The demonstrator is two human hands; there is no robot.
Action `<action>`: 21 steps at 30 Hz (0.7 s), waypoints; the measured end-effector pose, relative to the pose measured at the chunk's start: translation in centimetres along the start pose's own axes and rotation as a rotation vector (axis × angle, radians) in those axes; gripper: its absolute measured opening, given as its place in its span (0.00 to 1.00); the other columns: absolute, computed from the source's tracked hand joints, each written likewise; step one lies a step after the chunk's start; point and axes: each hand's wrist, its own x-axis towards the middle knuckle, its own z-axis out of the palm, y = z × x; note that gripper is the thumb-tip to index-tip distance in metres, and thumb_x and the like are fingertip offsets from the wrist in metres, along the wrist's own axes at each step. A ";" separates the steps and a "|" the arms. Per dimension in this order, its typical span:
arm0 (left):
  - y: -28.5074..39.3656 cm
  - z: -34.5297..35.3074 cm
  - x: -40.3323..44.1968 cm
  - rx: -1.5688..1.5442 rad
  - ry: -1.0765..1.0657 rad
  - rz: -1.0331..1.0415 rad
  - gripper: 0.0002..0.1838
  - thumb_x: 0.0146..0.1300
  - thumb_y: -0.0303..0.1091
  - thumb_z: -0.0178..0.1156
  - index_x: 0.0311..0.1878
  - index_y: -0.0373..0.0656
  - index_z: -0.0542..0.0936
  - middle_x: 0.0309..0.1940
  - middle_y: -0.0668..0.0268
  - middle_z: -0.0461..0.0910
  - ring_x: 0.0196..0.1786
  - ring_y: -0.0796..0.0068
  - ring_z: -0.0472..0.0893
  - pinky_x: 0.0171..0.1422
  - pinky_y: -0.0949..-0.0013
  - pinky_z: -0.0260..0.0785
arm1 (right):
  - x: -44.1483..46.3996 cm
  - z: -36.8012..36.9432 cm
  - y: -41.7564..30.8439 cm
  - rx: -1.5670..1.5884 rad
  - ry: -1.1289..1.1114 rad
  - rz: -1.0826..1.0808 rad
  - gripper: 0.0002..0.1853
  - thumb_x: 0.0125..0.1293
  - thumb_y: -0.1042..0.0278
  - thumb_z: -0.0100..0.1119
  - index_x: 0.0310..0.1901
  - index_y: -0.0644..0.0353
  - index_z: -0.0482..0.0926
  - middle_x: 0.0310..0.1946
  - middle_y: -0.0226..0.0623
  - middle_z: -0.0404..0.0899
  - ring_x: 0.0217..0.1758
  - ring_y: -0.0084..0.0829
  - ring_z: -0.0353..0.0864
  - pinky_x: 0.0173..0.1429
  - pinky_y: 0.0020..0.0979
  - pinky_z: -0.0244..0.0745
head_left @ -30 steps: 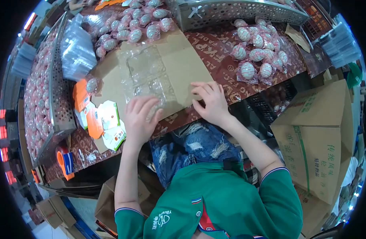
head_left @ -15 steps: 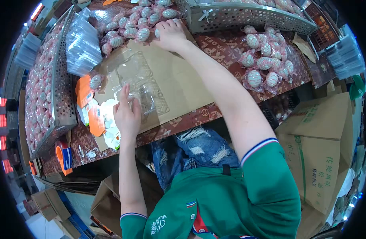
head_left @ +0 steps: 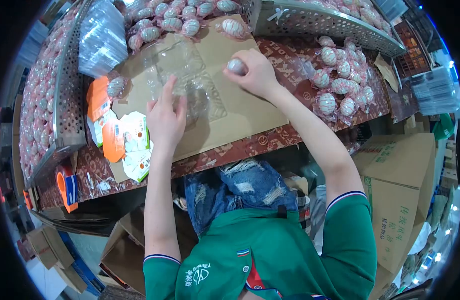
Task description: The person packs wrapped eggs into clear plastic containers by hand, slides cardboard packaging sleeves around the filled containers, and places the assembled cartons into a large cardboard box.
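Observation:
My right hand is closed around a wrapped egg, held over the right part of a cardboard sheet. My left hand has its fingers apart at the left side of a clear plastic egg tray; whether it touches the tray I cannot tell. The tray lies on the cardboard, and no egg shows in it. One wrapped egg lies at the sheet's far edge. Another wrapped egg sits left of the tray, beside orange and white printed cards.
Several wrapped eggs are heaped at the back, more at the right. Perforated metal crates of eggs flank the table. Stacked clear trays stand back left. A tape dispenser is front left; a carton stands right.
My right hand has come from the egg heap back toward me, now with an egg in it. My left hand stays near the tray. The camera view has shifted slightly.

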 end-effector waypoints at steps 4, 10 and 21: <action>-0.5 -0.4 -0.1 -0.062 -0.031 -0.003 0.26 0.68 0.38 0.60 0.69 0.54 0.70 0.53 0.67 0.83 0.44 0.73 0.84 0.60 0.66 0.62 | 0.5 -1.3 0.1 -0.251 -0.001 0.021 0.18 0.57 0.46 0.66 0.30 0.55 0.81 0.30 0.31 0.81 0.32 0.38 0.80 0.35 0.39 0.76; -0.9 -0.5 0.1 -0.096 -0.013 -0.017 0.19 0.73 0.43 0.54 0.65 0.54 0.75 0.60 0.67 0.80 0.49 0.71 0.83 0.57 0.67 0.63 | -0.5 -0.1 -7.5 0.830 -0.084 0.300 0.14 0.65 0.51 0.65 0.38 0.54 0.83 0.26 0.27 0.83 0.27 0.13 0.79 0.32 0.17 0.72; -0.8 -1.7 0.5 -0.070 -0.005 0.122 0.24 0.65 0.55 0.60 0.58 0.52 0.80 0.64 0.66 0.76 0.54 0.67 0.81 0.60 0.60 0.63 | 1.3 1.7 -10.1 -0.025 -0.605 -0.045 0.26 0.58 0.54 0.69 0.55 0.54 0.72 0.30 0.40 0.82 0.31 0.42 0.82 0.36 0.38 0.78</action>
